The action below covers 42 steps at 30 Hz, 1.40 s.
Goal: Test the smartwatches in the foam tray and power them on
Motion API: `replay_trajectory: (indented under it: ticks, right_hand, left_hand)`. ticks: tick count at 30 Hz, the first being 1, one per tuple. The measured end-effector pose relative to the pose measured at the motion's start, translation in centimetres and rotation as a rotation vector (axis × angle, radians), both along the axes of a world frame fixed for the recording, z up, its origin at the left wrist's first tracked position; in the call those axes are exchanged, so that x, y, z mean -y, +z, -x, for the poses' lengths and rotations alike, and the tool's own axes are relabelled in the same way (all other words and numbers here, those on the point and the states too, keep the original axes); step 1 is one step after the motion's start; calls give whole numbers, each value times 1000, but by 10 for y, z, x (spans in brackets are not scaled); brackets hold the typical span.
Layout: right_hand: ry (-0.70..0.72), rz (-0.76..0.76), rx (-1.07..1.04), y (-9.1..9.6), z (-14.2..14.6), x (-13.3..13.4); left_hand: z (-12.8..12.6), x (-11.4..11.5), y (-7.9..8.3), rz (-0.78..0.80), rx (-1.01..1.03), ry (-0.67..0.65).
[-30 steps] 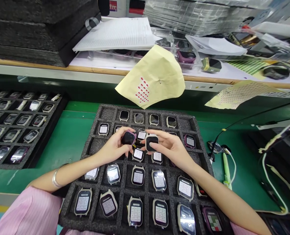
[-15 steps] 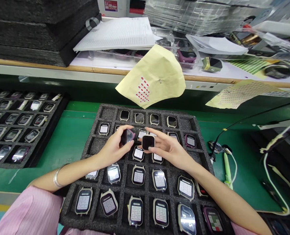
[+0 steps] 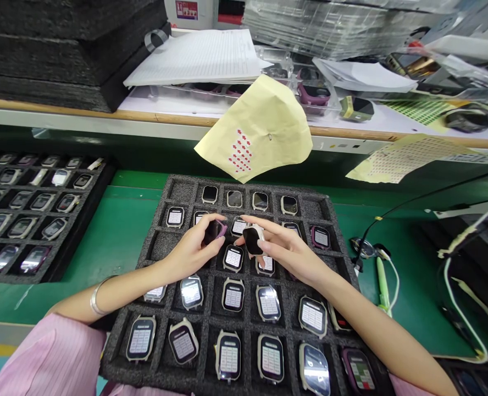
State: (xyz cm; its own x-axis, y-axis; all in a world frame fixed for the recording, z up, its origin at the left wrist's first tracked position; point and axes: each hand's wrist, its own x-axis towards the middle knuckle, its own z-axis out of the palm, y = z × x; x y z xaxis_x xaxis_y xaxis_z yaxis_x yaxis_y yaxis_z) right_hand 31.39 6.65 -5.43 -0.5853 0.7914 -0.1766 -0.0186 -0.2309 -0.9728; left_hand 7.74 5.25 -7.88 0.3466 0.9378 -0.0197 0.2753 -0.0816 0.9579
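Observation:
A black foam tray (image 3: 156, 246) with many square pockets lies on the green mat before me, most pockets filled with smartwatch bodies showing lit screens. My left hand (image 3: 192, 250) is closed round a purple-edged watch body (image 3: 213, 231), held just above the tray's upper middle. My right hand (image 3: 287, 250) pinches a cream-edged watch body (image 3: 253, 240) with a dark screen, tilted, close beside the purple one. Both watches hover over the tray's second and third rows.
A second foam tray (image 3: 88, 203) of watch bodies sits at the left. A yellow sticker sheet (image 3: 264, 126) with red dots hangs from the shelf edge above. Cables and a green pen (image 3: 381, 286) lie to the right. Stacked foam and papers fill the shelf.
Both hands stay over the same spot. The right hand has turned its cream-edged watch so it tilts; the left hand has rotated the purple-edged watch slightly.

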Motion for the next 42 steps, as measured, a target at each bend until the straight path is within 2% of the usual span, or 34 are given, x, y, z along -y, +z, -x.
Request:
replay_trajectory:
  ticks: [8,30,42]
  right_hand:
    - [-73,-12,20,3,-1,2]
    - [-39,-11,32,2,1,4]
    - [-49,-85,76,4,-1,3]
  left_hand:
    - [1,2,5,-75,-75,-94]
    - [-1,2,1,-42,8,-61]
    - [0,1,3,-28,68,-64]
